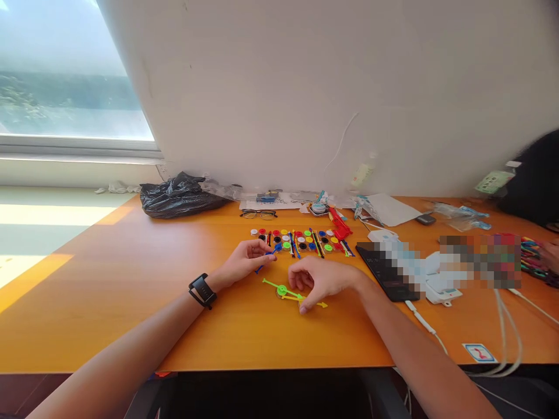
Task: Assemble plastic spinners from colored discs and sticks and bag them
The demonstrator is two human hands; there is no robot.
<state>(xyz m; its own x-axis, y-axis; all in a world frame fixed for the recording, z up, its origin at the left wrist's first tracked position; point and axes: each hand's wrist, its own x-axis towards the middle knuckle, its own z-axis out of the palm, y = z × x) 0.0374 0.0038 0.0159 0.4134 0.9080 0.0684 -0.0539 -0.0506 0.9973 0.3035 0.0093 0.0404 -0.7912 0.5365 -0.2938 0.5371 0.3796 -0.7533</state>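
Note:
My left hand (244,262), with a black smartwatch on its wrist, pinches a blue arrow spinner (276,248); part of it is hidden by the fingers. My right hand (323,278) is curved over the table, thumb and fingers apart. Beneath it lies a yellow arrow spinner (322,305), its middle partly covered by the thumb. Whether the thumb touches it I cannot tell. A green arrow spinner (282,290) lies alongside, left of the right fingers. Beyond both hands are rows of coloured discs (299,234) with thin coloured arrows (317,241) between them.
A black plastic bag (179,196) and eyeglasses (258,215) lie toward the wall. Right of the discs are a red toy piece (339,224), a dark phone (384,273) and white cables (419,317). At far right, another person's hand (549,254) is near coloured pieces.

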